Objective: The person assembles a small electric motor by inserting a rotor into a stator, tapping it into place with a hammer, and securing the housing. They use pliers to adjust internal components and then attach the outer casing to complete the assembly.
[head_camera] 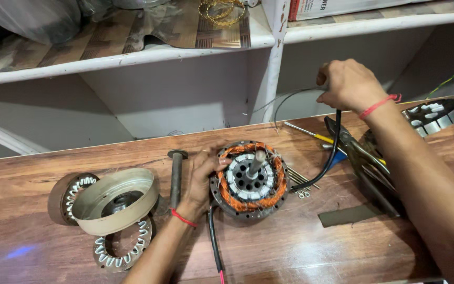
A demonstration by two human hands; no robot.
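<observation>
Wooden desk (pixel 300 247) below white shelves (pixel 132 58) carries a copper-wound stator (pixel 250 179) at its middle. Left hand (pixel 200 176) cups the stator's left rim, its grip closed on it. Right hand (pixel 348 84), raised behind the stator, pinches a black cable (pixel 332 152) (it runs down to the stator's right side). Pliers (pixel 363 158) lie under that wrist; a metal cover (pixel 114 197) sits left of the left-hand grip.
</observation>
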